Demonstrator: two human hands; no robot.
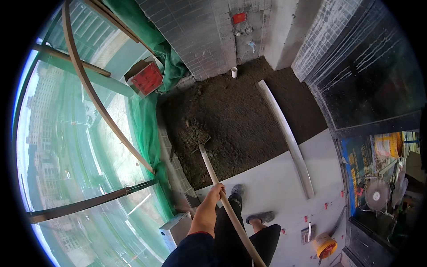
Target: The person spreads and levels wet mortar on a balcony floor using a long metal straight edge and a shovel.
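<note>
My left hand [216, 190] is closed around the long pale handle [231, 212] of a shovel, which runs off the lower edge. The shovel's head [196, 137] lies in dark, damp mortar [235, 124], with a lumpy pile on it. My right hand is out of view. A long metal straightedge [287, 135] lies across the mortar and the pale tiled floor [271, 182]. A short white pipe [234, 72] stands upright at the far side of the mortar. My feet [262, 217] are on the tiles.
Green netting [149, 138] and glass are at left, with a red-and-grey box [146, 78]. A metal box [173, 229] sits lower left. An orange bucket [324, 244] and trowel [308, 236] are lower right. A dark glass door, another bucket [387, 143] and a fan [376, 196] are at right.
</note>
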